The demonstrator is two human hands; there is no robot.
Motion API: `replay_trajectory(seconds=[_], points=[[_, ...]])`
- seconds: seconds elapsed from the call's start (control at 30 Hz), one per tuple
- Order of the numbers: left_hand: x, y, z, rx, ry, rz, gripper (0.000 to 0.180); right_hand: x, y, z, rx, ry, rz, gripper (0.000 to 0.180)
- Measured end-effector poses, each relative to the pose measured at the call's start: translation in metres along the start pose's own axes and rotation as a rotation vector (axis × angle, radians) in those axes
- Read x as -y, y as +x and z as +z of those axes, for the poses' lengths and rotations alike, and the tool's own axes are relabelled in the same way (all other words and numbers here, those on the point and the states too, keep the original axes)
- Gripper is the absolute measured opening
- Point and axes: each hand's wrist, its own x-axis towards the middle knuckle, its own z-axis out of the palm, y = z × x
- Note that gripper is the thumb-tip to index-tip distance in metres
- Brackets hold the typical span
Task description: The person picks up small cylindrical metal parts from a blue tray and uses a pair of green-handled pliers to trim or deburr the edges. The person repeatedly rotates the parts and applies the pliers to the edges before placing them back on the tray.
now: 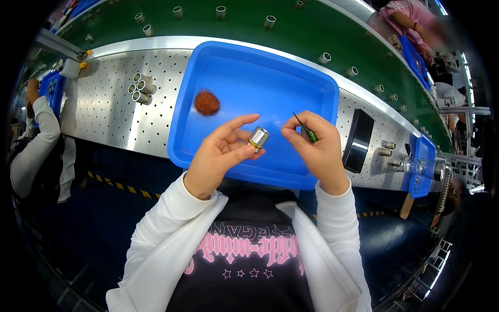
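Note:
My left hand [214, 156] grips a short, shiny metal sleeve [259, 136] with a brass-yellow band round its lower end. Thumb and fingers pinch it near that band, and it is held tilted above the blue tray [265, 73]. To its right, my right hand [323, 151] is closed on a slim, pointed tool [310, 134], dark at the tip and green along the part by the fingers. Tool and sleeve are apart. A reddish-brown ball of tangled fibre [207, 103] lies at the tray's left side.
Several metal sleeves [140, 88] cluster on the perforated metal bench [104, 112] at left. A black flat device [358, 140] lies right of the tray, with two sleeves [387, 148] beyond. More sleeves stand along the green conveyor belt [244, 31]. Other people work at both sides.

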Motion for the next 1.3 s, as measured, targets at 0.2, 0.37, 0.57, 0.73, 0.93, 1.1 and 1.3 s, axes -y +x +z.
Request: replay_trajectory(seconds=[0.2, 0.37, 0.57, 0.73, 0.93, 1.1, 1.3], points=[[0.007, 0.0, 0.003, 0.125, 0.135, 0.073, 0.054, -0.007, 0.003, 0.003, 0.141, 0.125, -0.133, 0.013], [0.01, 0.0, 0.003, 0.139, 0.085, 0.06, 0.051, 0.001, 0.004, -0.006, 0.249, 0.008, 0.008, 0.012], [0.002, -0.001, 0.004, -0.023, -0.084, -0.051, 0.048, -0.003, -0.002, -0.005, 0.061, -0.101, 0.001, 0.011], [0.007, -0.001, 0.004, -0.048, -0.094, 0.019, 0.042, -0.003, -0.007, -0.003, 0.002, 0.024, 0.076, 0.012], [0.01, 0.001, 0.007, -0.091, -0.033, 0.096, 0.041, 0.001, -0.007, 0.0, 0.02, 0.438, 0.058, 0.012], [0.017, 0.0, 0.007, -0.093, 0.144, 0.182, 0.043, 0.003, 0.0, 0.007, 0.057, 0.699, 0.095, 0.012], [0.015, -0.002, 0.01, -0.082, 0.315, 0.197, 0.045, -0.011, 0.005, 0.017, -0.07, 0.823, 0.147, 0.013]])
